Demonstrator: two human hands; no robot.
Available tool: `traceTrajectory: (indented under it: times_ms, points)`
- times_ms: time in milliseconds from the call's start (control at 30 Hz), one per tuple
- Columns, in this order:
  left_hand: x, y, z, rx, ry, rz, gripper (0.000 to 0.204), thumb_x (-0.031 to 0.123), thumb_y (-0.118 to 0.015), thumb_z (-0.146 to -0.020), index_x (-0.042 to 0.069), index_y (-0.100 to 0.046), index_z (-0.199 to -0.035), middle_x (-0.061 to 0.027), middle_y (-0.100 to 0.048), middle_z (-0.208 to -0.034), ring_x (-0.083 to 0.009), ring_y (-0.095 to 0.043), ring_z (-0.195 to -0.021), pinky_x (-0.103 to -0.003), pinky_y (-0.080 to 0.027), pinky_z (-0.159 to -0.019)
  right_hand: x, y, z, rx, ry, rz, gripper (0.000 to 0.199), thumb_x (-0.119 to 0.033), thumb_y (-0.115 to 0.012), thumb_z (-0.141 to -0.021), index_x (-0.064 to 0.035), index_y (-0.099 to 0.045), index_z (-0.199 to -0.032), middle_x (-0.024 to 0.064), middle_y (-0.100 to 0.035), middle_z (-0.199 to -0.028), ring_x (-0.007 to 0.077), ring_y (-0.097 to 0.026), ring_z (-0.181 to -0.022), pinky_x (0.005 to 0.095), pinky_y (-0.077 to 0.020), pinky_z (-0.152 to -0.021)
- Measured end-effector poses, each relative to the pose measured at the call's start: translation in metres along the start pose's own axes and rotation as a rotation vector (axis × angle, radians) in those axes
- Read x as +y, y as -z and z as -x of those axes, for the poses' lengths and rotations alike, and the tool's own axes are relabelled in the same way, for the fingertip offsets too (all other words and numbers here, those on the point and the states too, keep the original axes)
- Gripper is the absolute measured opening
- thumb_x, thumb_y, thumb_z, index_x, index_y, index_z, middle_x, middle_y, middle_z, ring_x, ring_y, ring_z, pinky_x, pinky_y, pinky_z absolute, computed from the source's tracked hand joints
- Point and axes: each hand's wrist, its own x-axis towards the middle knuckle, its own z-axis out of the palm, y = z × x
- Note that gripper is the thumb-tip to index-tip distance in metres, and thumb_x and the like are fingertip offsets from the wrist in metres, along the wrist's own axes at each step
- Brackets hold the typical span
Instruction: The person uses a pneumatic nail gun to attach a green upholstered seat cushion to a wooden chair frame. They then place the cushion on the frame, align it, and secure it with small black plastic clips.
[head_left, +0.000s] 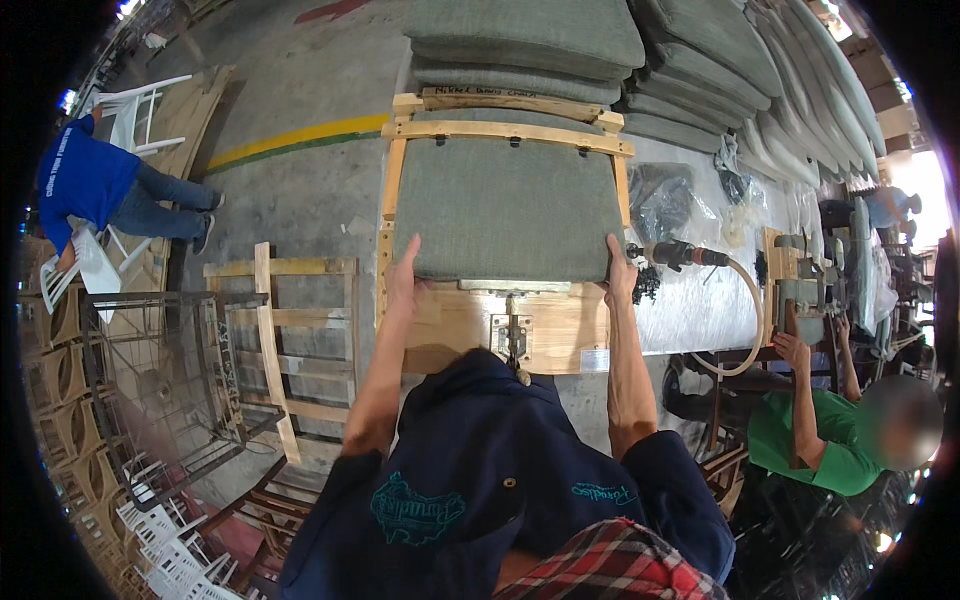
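A grey-green fabric cushion (503,205) lies inside a light wooden frame (505,130) on a wooden jig board (555,330). My left hand (403,275) grips the cushion's near left corner. My right hand (619,270) grips its near right corner. Both hands press against the cushion's front edge. A metal toggle clamp (512,335) is fixed to the board just in front of the cushion, between my arms.
Stacks of grey cushions (620,50) fill the table's far side. A pneumatic tool (680,255) with hose lies at right. A person in green (820,440) works at right; a person in blue (95,185) sits far left. Wooden frames (280,340) and a wire rack (160,380) stand left.
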Motion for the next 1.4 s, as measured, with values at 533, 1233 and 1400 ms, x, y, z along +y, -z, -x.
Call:
traceTrajectory:
  times_ms: [533, 1233, 1400]
  points:
    - [0.048, -0.004, -0.024, 0.016, 0.11, -0.305, 0.1, 0.053, -0.08, -0.084, -0.011, -0.039, -0.149, -0.0255, -0.052, -0.148, -0.0348, -0.056, -0.131, -0.041, -0.045, -0.107, -0.029, 0.01, -0.058, -0.006, 0.096, 0.641, 0.112, -0.076, -0.075, -0.074, 0.0232, -0.059, -0.124, 0.034, -0.063, -0.128, 0.0402, -0.062, -0.123, 0.041, -0.0466, -0.104]
    - [0.033, -0.011, -0.008, 0.01, -0.931, -1.261, 0.088, 0.05, -0.08, -0.082, -0.007, -0.049, -0.142, -0.0252, -0.054, -0.142, -0.0406, -0.049, -0.133, -0.049, -0.04, -0.112, -0.036, -0.07, -0.047, -0.003, 0.907, 1.158, 0.054, -0.038, -0.067, -0.09, -0.0008, -0.063, -0.13, 0.0214, -0.06, -0.13, 0.0428, -0.055, -0.121, 0.0533, -0.0453, -0.102]
    - [0.043, -0.058, -0.049, 0.095, -0.958, -1.408, 0.082, 0.058, -0.068, -0.09, -0.005, -0.053, -0.14, -0.0222, -0.052, -0.145, -0.0378, -0.047, -0.132, -0.047, -0.037, -0.113, -0.04, -0.07, -0.04, -0.007, 0.882, 1.123, 0.049, -0.042, -0.065, -0.091, -0.0043, -0.07, -0.121, 0.0193, -0.063, -0.126, 0.04, -0.055, -0.121, 0.0543, -0.0419, -0.105]
